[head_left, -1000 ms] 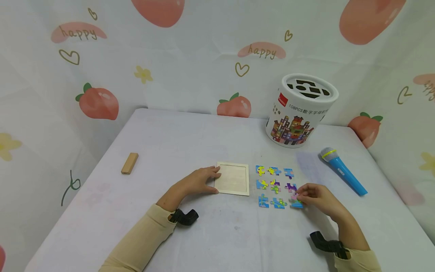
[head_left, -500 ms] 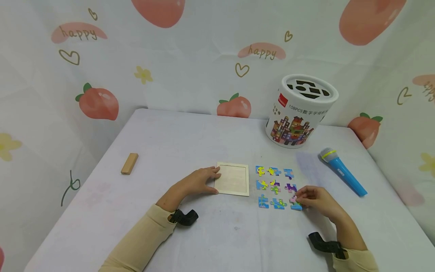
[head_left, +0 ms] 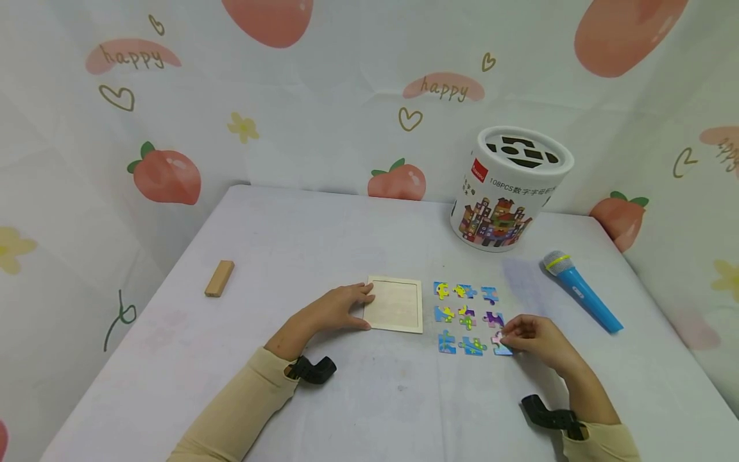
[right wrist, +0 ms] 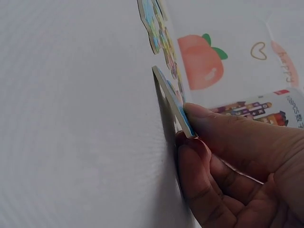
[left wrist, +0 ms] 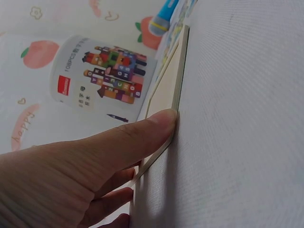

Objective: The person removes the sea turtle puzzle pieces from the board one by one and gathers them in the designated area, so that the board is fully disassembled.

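A square wooden puzzle tray (head_left: pixel 395 307) lies flat on the table with bare wood inside. My left hand (head_left: pixel 335 309) rests at its left side, thumb and fingertips touching the rim. The left wrist view shows the thumb (left wrist: pixel 159 128) lying on the tray's edge (left wrist: pixel 182 71). Right of the tray, jigsaw pieces (head_left: pixel 466 317) are laid in three spaced rows. My right hand (head_left: pixel 539 341) pinches the near right jigsaw piece (head_left: pixel 501 350) between thumb and fingers. In the right wrist view that piece (right wrist: pixel 173 105) tilts, its held edge raised off the cloth.
A white printed bucket (head_left: pixel 502 192) with a shape-sorter lid stands at the back right. A blue toy microphone (head_left: pixel 589 295) lies on the right. To the left is a small wooden block (head_left: pixel 220 278). A cloth with peaches (head_left: pixel 398 181) hangs behind the white table.
My right hand has shifted slightly left and lifted the edge of the near right jigsaw piece it pinches. The left hand and tray have stayed put.
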The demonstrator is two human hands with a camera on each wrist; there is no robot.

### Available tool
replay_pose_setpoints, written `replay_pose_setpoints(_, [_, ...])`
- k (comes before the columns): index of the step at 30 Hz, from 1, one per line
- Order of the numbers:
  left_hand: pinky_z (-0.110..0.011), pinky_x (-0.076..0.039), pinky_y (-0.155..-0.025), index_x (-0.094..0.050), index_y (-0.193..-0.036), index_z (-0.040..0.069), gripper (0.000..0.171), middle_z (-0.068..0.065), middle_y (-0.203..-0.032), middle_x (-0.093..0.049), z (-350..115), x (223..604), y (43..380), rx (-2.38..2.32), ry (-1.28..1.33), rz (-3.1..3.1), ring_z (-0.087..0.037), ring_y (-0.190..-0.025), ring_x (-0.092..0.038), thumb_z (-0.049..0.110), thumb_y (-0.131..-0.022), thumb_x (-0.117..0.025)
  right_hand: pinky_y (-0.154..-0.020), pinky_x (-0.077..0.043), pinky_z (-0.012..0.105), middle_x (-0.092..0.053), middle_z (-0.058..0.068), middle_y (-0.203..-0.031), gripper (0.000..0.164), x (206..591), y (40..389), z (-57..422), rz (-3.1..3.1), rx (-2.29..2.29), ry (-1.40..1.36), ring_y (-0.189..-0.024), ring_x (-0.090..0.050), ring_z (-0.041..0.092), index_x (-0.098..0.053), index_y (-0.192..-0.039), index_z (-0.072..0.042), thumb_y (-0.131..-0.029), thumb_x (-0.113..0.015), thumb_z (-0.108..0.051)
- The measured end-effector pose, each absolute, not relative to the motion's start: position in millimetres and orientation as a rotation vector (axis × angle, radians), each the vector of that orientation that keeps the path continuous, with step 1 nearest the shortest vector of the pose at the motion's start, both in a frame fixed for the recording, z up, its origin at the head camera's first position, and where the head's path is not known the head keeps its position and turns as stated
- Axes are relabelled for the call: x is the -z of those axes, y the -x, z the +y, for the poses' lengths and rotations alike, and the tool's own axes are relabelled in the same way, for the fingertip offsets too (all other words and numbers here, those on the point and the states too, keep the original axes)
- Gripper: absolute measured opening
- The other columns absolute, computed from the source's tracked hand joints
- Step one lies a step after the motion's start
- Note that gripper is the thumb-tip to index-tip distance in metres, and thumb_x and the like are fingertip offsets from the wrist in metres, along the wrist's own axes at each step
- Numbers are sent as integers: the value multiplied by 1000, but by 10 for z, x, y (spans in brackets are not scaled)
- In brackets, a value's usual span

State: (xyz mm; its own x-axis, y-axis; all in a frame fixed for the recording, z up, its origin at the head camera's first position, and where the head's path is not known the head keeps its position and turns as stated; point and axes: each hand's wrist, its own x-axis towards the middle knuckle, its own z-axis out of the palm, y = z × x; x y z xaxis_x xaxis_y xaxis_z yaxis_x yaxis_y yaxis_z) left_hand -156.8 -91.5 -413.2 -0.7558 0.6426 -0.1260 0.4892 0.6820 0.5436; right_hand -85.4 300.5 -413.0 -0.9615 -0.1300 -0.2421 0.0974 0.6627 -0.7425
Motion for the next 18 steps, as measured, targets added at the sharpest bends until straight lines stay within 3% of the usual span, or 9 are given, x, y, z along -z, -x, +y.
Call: replay_pose_setpoints(18, [-43,-28,-113,-51,-132,2,63,-10,-149,-35,-914,4120,1549,-712,-877,2594,-27,-140,-29,27,-79,-74,-56,-47,21,-61,3,-77,24,4141,852,2956,2688,1058,7,-67,-51,11,-64,-92,2,-82,-71,-20])
